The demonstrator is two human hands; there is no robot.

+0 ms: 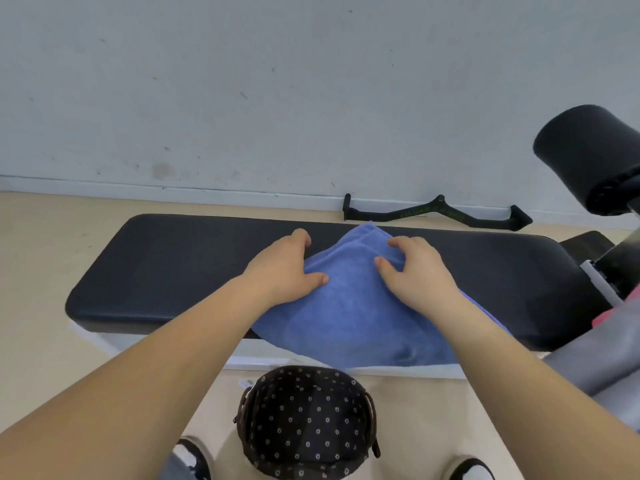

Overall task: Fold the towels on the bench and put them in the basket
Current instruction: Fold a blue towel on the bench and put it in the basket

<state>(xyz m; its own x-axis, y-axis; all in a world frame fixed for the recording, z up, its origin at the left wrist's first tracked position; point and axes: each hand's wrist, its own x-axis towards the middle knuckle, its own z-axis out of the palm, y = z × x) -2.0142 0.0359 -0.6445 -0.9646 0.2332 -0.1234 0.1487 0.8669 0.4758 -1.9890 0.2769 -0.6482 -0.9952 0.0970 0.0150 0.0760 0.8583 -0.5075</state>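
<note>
Head view: bright, flat, diffuse light; soft focus; wide-angle bend at the edges.

No light source in frame. Only faint, soft-edged shadow under the left hand (pixel 281 271) and right hand (pixel 417 273) where they lie on the towel (pixel 346 320). To the left of the left hand the bench pad (pixel 156 265) shows a dull sheen, no hard glare. Beyond both hands the wall (pixel 242 81) foot line bows. Nearer than the hands, the forearms swell toward the lower corners. Fine texture is smeared throughout.
</note>
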